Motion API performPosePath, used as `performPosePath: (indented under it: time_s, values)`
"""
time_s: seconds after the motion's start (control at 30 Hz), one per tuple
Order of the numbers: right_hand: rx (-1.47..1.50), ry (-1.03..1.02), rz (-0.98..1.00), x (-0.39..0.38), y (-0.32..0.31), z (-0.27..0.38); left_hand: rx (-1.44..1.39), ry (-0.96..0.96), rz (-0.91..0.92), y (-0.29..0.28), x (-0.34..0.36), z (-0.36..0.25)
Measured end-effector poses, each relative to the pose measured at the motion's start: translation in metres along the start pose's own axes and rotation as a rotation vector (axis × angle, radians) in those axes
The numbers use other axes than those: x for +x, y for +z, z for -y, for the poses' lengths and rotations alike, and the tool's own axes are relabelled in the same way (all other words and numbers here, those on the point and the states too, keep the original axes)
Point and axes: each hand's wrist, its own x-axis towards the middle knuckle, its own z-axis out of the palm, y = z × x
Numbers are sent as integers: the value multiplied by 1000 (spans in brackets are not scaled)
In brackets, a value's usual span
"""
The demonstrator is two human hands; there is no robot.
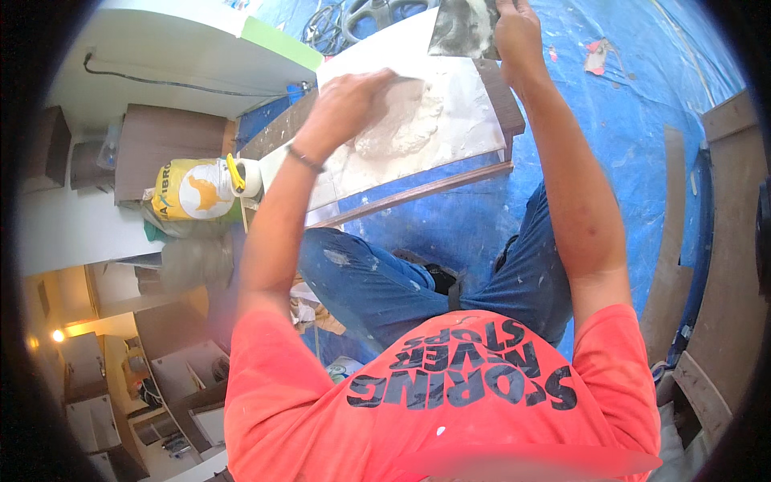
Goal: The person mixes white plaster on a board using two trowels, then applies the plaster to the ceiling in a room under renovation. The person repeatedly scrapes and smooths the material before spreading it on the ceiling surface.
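Note:
My left hand (345, 100), slightly blurred, is closed on what looks like a blurred scraper blade (397, 103) over a spread mound of off-white paste (418, 128). The paste lies on a white board (480, 128), which rests on a dark wooden piece (510, 108). My right hand (516, 36) grips a dark flat metal plate (458, 32) smeared with white, held at the board's far right corner.
Blue sheeting (626, 161) covers the floor. At left are a yellow-and-white bag (193, 193), a white roll with yellow on it (247, 178), wooden panels and cabinets (161, 153). Black cables (321, 24) lie behind the board; long boards (723, 241) stand at right.

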Motion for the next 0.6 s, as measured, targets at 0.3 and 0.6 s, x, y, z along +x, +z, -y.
performPosePath:
  time_s: [0.3,0.6]
  values:
    - [295,301,65,-24,18,-3,-257,-190,-597,-17,-60,17]
    - [459,608,159,-79,54,10,-792,-326,-1099,4,-75,-21]
